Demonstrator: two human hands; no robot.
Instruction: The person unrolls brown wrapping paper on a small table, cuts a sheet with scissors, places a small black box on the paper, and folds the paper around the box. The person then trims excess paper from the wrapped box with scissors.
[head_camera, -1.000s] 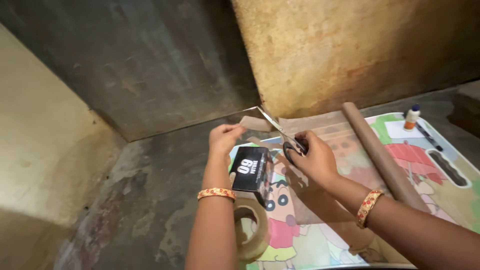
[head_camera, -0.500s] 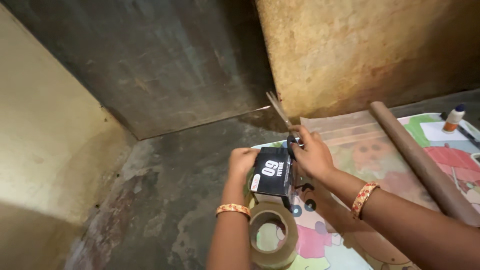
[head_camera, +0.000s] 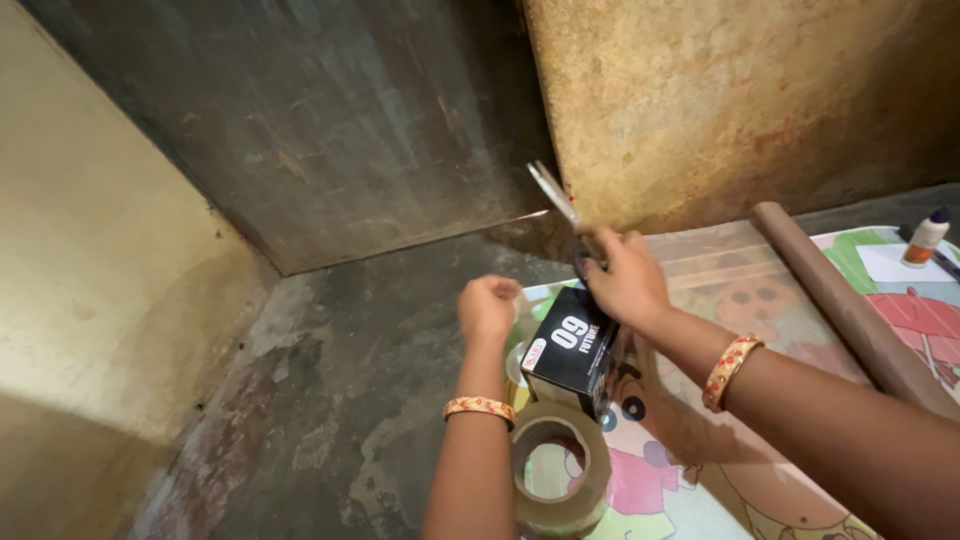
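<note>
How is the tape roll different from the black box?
The tape roll is a brown ring with a hole; the black box is a dark block with flat sides. The roll hangs round the left forearm, near the wrist; the box sits tilted between the hands. Both are over the cartoon mat.

A small black carton (head_camera: 574, 347) with white lettering and a small red-and-white mark near one corner sits tilted on a colourful cartoon-printed mat (head_camera: 900, 310), just above a roll of brown tape (head_camera: 556, 470) and below two raised hands. At the far right edge, a small white glue bottle (head_camera: 925, 238) with an orange label band and dark cap stands beside a white paper slip (head_camera: 893, 264).
</note>
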